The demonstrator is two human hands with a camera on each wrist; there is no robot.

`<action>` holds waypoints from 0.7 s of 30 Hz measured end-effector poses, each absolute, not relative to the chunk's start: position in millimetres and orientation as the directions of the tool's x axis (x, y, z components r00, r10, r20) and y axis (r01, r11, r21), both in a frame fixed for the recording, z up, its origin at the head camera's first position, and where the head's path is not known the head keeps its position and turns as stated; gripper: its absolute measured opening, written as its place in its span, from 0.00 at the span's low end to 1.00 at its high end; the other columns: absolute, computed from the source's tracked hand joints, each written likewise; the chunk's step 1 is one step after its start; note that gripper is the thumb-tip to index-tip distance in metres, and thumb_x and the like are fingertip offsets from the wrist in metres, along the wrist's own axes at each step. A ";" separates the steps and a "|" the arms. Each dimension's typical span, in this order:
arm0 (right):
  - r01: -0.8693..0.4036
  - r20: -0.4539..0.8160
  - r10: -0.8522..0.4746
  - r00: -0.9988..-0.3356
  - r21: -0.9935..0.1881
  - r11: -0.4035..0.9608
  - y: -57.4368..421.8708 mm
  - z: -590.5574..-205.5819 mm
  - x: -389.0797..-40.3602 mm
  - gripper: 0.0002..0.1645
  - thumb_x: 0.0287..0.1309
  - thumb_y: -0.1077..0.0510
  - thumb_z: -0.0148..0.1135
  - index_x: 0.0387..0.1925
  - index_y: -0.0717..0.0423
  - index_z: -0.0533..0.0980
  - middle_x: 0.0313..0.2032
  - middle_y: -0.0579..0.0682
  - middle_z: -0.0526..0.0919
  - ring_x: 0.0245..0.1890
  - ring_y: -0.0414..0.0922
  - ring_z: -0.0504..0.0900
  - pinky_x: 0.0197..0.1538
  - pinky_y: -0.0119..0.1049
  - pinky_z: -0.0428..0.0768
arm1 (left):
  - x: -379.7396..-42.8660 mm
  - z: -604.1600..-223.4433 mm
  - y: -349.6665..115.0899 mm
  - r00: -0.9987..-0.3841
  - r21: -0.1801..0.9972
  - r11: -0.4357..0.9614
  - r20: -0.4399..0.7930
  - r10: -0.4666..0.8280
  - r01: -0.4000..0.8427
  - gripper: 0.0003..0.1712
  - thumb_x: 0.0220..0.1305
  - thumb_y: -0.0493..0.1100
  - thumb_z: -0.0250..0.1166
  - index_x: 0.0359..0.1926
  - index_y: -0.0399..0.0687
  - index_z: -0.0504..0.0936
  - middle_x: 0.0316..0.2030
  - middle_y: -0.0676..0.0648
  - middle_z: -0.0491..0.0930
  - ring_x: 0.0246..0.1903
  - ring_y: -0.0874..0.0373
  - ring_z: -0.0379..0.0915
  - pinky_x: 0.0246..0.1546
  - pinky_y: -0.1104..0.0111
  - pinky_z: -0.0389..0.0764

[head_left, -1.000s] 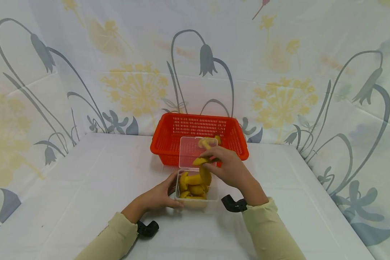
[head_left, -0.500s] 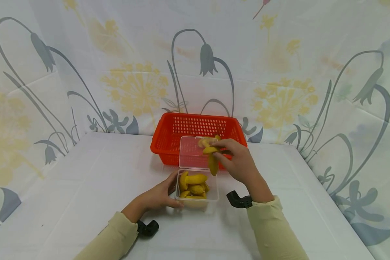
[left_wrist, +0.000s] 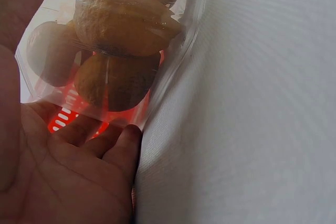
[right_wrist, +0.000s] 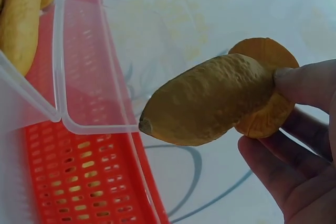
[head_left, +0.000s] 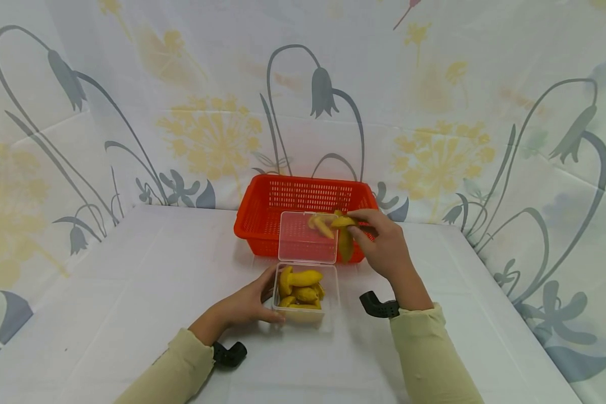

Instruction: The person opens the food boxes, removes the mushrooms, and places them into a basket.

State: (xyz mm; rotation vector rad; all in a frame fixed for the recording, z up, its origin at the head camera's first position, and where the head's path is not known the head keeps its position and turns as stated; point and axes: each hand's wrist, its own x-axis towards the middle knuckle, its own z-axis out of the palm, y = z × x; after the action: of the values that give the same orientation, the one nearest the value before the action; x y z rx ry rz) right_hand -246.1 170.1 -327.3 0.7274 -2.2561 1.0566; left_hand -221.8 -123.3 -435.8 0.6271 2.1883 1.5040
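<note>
A hinged clear plastic box (head_left: 330, 312) stands on the table with its lid (head_left: 303, 247) up, holding several yellow mushrooms (head_left: 305, 278). My left hand (head_left: 244, 306) grips its left side, thumb at the front and fingers toward the back. In the left wrist view, the fingers (left_wrist: 123, 148) lie against the clear wall. My right hand (head_left: 390, 247) pinches one yellow mushroom (right_wrist: 205, 100) by its cap end, thumb on top, the thick stem hanging down. It is to the right of the raised lid, in front of the red basket (head_left: 260, 210).
The perforated red basket sits behind the box, against the floral backdrop (head_left: 414, 140). A few yellow mushrooms (head_left: 323, 225) show in its right part, partly seen through the lid. White cloth (head_left: 182, 269) covers the table. Black curved camera mounts (head_left: 379, 306) are strapped to both wrists.
My right hand has carried the mushroom up and to the right, away from over the box to beside the lid. My left hand and the box stay in place.
</note>
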 end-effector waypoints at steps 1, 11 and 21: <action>-0.659 0.661 -0.233 -0.713 -0.517 0.547 170.5 -327.2 -246.1 0.18 0.58 0.65 0.65 0.51 0.60 0.77 0.48 0.56 0.82 0.48 0.51 0.84 0.50 0.46 0.84 | -221.7 -435.7 -123.2 -0.816 0.939 0.319 -0.081 0.572 0.131 0.69 0.44 0.46 0.79 0.76 0.69 0.39 0.76 0.56 0.45 0.76 0.52 0.43 0.73 0.55 0.55; -0.582 0.640 -0.137 -0.756 -0.562 0.588 174.1 -331.5 -250.4 0.17 0.62 0.61 0.62 0.53 0.58 0.77 0.50 0.54 0.81 0.50 0.50 0.83 0.51 0.45 0.84 | -220.9 -435.1 -123.0 -0.818 0.938 0.322 -0.084 0.569 0.128 0.68 0.45 0.46 0.79 0.76 0.68 0.39 0.76 0.56 0.45 0.76 0.52 0.43 0.73 0.55 0.55; -0.532 0.663 0.008 -0.748 -0.608 0.589 178.1 -337.2 -256.2 0.17 0.63 0.59 0.62 0.53 0.58 0.77 0.51 0.55 0.81 0.50 0.51 0.83 0.52 0.44 0.83 | -219.6 -432.8 -122.8 -0.817 0.936 0.326 -0.083 0.570 0.132 0.68 0.45 0.46 0.78 0.76 0.71 0.39 0.76 0.56 0.44 0.76 0.53 0.43 0.73 0.56 0.55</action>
State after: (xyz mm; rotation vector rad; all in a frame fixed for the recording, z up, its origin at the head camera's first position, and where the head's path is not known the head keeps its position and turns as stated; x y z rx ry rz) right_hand -256.2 178.1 -337.2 0.4139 -2.1907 1.1191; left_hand -219.6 -122.8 -432.8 0.6214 2.1976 1.4954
